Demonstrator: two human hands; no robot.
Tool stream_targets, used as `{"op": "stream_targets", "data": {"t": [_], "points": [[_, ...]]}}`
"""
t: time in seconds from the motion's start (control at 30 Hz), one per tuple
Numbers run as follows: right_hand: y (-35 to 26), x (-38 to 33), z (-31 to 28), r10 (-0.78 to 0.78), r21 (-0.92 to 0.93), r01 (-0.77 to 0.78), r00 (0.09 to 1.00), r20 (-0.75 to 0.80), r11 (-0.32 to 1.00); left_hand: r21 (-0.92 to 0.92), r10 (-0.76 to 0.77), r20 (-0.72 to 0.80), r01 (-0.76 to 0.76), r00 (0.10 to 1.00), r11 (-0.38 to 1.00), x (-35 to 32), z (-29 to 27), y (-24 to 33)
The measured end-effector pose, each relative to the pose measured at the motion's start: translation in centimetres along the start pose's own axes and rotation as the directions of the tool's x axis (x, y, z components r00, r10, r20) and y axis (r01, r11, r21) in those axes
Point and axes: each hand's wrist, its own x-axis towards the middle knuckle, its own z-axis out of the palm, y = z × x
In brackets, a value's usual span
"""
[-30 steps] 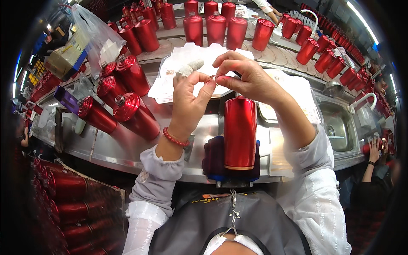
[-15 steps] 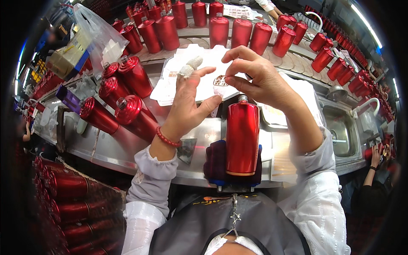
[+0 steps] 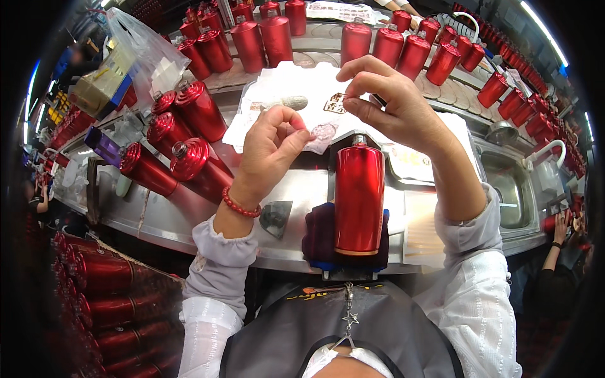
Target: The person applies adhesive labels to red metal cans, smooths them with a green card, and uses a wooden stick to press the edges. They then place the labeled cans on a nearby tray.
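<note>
My left hand (image 3: 268, 142) pinches a small translucent backing sheet with a pinkish print (image 3: 324, 133) between thumb and fingers. A pale fingertip cover (image 3: 293, 101) shows on one of its fingers. Opposite, my right hand (image 3: 384, 104) pinches the edge of a small dark-lettered sticker (image 3: 334, 102), held apart from the backing sheet. Below both hands, a glossy red bottle (image 3: 360, 198) lies on a dark folded cloth (image 3: 320, 236), its neck pointing away from me. Neither hand touches the bottle. White printed sheets (image 3: 249, 129) are stacked behind my hands.
Several red bottles (image 3: 198, 110) stand to the left on the steel counter (image 3: 309, 195). More red bottles (image 3: 356, 41) stand on a conveyor (image 3: 315, 58) beyond. A sink (image 3: 507, 186) is at the right, and a crate of red bottles (image 3: 107, 309) at lower left.
The sticker and its backing have come apart: my right hand has the sticker, my left the backing. My left fingers have closed into a pinch. Conveyor bottles have shifted right.
</note>
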Motion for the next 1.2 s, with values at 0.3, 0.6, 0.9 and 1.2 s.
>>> {"op": "stream_targets", "data": {"t": [0.3,0.6,0.9,1.2], "points": [[-0.6,-0.5,0.0,0.016,0.057,-0.015,1.000,-0.012,0.998,0.513,0.294,0.051,-0.278,0.954,0.812,0.8,0.3,2.1],[-1.6,-0.4,-0.4,0.019,0.123,-0.019,1.000,-0.001,0.992,0.466,0.539,0.131,-0.531,0.832,0.707,2.6,1.7,3.9],[-1.4,-2.3,4.3,0.216,0.480,-0.210,0.975,0.045,0.852,0.607,0.744,-0.070,-0.563,0.664,0.560,2.3,4.0,1.3],[0.0,-4.1,4.1,0.295,0.668,-0.315,0.944,0.147,0.674,0.597,0.777,0.000,-0.623,0.629,0.505,2.3,3.1,1.9]]}}
